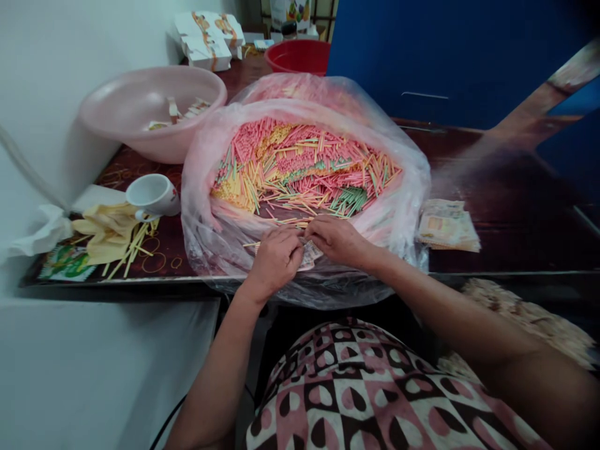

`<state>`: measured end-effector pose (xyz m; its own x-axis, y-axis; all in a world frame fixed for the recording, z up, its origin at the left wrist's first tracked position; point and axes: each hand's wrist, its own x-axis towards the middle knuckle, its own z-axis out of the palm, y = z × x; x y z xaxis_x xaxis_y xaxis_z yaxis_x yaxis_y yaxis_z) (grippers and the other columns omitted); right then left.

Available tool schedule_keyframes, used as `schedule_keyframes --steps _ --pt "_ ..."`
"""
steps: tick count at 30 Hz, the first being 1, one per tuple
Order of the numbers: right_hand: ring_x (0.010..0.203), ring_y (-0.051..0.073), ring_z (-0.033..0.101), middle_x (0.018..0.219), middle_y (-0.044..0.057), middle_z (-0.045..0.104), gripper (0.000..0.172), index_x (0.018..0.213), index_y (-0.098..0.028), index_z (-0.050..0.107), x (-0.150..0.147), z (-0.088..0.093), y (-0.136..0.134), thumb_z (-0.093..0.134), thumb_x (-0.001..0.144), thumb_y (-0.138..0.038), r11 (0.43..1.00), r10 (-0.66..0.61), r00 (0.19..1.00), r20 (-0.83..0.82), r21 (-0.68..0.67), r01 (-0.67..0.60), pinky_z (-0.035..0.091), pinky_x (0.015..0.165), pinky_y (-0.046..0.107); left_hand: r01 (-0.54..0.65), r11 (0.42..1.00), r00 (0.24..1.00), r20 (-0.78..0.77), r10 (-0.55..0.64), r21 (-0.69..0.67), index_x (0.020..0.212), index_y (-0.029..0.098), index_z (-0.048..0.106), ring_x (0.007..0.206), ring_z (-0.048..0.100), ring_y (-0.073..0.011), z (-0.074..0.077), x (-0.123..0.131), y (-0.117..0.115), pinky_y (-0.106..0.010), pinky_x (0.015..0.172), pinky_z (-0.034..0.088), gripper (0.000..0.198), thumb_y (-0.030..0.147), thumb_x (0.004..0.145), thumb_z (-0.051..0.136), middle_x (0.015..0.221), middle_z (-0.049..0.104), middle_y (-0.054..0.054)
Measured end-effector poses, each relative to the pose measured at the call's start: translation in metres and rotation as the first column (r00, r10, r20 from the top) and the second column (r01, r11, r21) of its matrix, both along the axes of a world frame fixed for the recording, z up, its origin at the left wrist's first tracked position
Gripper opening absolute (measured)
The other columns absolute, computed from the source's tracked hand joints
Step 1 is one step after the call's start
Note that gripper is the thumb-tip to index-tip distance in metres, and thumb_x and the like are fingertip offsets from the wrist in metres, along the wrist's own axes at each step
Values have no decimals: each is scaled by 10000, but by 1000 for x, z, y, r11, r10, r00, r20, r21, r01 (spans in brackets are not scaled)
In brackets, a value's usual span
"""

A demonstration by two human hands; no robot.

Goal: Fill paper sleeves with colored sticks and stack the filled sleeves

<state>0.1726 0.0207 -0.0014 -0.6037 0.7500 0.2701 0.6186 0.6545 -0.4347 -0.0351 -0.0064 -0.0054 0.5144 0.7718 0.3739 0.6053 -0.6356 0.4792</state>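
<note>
**Pink-tinged plastic bag (199, 206) of coloured sticks (304, 165), with paper slip (310, 256) held between both hands**

The bag is set toward the centre of the near edge of a dark wood-look table (510, 187), with its mouth rolled back and its lower fold hanging over the edge. Inside, the coloured sticks are heaped loosely at all angles, pink, yellow and green mixed, with some green ones lying roughly parallel in a small clump.

Handling is seen at the bag's near lip. The left hand (275, 261) is curled nearly shut over the paper slip, and only part of its printed face is visible. The right hand (338, 240) is half closed, with its fingers (323, 228) bent inward and reaching the slip; whether the slip is gripped by them cannot be told.

Near the left edge of the table, a white ceramic cup (152, 195) lies tipped on its side beside a crumpled yellow cloth (105, 231) and scattered pale sticks (135, 253). Toward the back-left corner, paper scraps (180, 111) are held in a pale pink plastic basin (117, 94), with white cartons (206, 40) behind it. A red basin (297, 56) is placed at the back edge. Printed paper packets (449, 225) are stacked just right of the bag.
</note>
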Motion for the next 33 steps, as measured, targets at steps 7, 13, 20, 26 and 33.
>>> schedule_keyframes --steps 7,13,20,26,33 --pt "927 177 707 1012 64 809 336 1018 -169 794 -2 4 23 485 930 -72 978 52 996 76 -207 -36 490 844 271 -19 999 998 -61 17 -31 850 205 631 955 683 -236 -1 -1 3 -402 921 463 177 200 988 521 935 760 -70" --pt "1109 230 693 1247 134 759 369 1134 -151 798 -8 18 53 494 943 -68 998 -27 980 199 -48 37 506 942 323 -19 1000 1000 -16 19 11 812 208 634 873 687 -214 -1 -2 -1 -387 888 461 199 179 978 528 884 769 -51" --pt "1012 202 670 1172 84 736 309 1260 -241 755 -51 21 50 568 1014 -243 992 74 964 254 -122 -43 450 803 280 -56 997 998 17 56 47 755 214 624 832 675 -223 -1 -2 -5 -377 824 491 211 151 936 535 813 747 -63" --pt "908 227 651 1117 150 723 337 1139 -147 749 -46 11 67 432 1029 -175 983 -185 887 422 69 173 373 677 314 -40 999 996 76 40 4 782 215 629 868 709 -213 -1 -3 -5 -370 852 497 190 159 939 538 879 780 -57" --pt "804 185 612 935 79 750 303 909 -176 791 6 34 59 511 994 -254 988 -147 953 266 3 152 333 660 292 -52 994 996 64 58 -93 778 215 623 867 676 -212 2 -2 -3 -367 836 483 190 155 934 535 868 749 -61"
